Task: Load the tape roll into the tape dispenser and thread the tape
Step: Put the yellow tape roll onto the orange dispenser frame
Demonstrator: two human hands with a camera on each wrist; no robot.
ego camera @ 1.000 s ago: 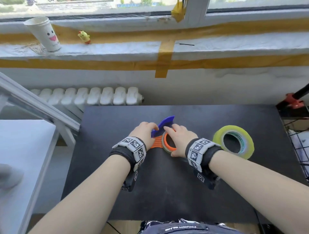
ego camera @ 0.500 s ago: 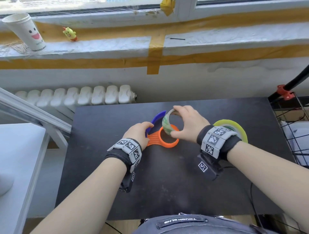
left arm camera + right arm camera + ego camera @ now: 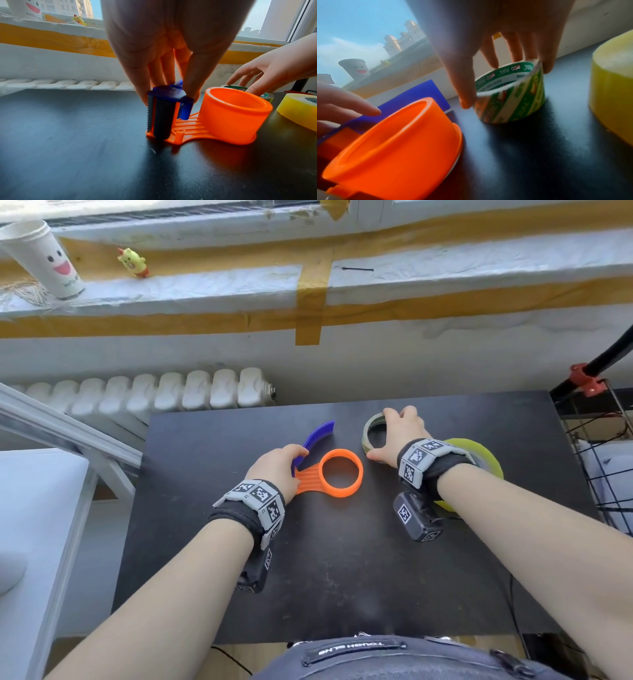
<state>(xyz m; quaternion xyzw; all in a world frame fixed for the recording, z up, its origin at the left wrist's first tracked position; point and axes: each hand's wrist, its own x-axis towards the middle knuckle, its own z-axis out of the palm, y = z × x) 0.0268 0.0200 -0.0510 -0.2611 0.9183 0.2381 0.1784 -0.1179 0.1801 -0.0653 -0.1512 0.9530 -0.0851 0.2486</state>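
An orange tape dispenser (image 3: 342, 492) lies flat on the black table (image 3: 342, 559), and its round hub (image 3: 229, 119) is bare. My left hand (image 3: 277, 465) pinches the blue cutter end (image 3: 163, 108) between thumb and fingers. A curved blue guard (image 3: 317, 436) sticks out behind the cutter end. Right of the hub, a thin green-printed roll (image 3: 518, 102) stands on the table. My right hand (image 3: 399, 433) grips this roll, thumb on the near rim and fingers on the far rim. A thick yellow tape roll (image 3: 486, 455) lies partly hidden under my right wrist.
A radiator (image 3: 154, 393) runs behind the table's far edge. On the sill above it stand a paper cup (image 3: 44, 258) and a small toy chick (image 3: 133, 263). A white table (image 3: 30, 525) is to the left. A wire rack (image 3: 609, 474) and red clamp (image 3: 585, 378) are to the right.
My right hand lifted the green-printed roll off the orange hub and carried it right, down onto the table. The left hand kept its hold on the dispenser.
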